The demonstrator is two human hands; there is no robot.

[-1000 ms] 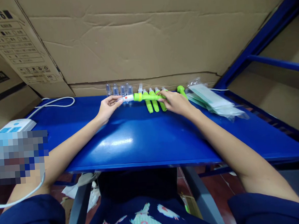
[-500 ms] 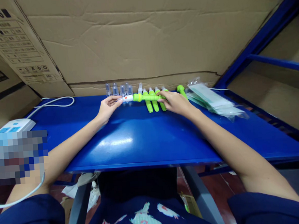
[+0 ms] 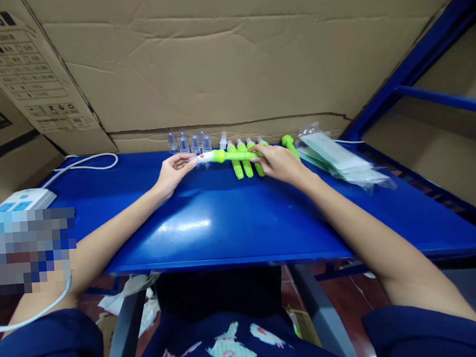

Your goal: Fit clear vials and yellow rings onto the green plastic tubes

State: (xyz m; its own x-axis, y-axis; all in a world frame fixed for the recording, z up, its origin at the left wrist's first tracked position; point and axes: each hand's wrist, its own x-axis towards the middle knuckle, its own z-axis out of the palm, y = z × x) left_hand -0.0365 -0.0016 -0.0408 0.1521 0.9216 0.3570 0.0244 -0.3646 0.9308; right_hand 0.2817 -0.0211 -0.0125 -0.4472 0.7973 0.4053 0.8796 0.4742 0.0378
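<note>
Hands barely moved over the last second. Left hand pinches the white tip of the green pen-like device; right hand grips its far end, holding it level just above the blue table. Device has slid slightly left, so fitting looks ongoing. More green pens lie underneath, clear caps behind, plastic bags to the right.

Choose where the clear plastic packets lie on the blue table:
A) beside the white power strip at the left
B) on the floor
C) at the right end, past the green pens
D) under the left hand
C: the clear plastic packets lie on the blue table to the right of the row of green pens, far from the white power strip.
</note>
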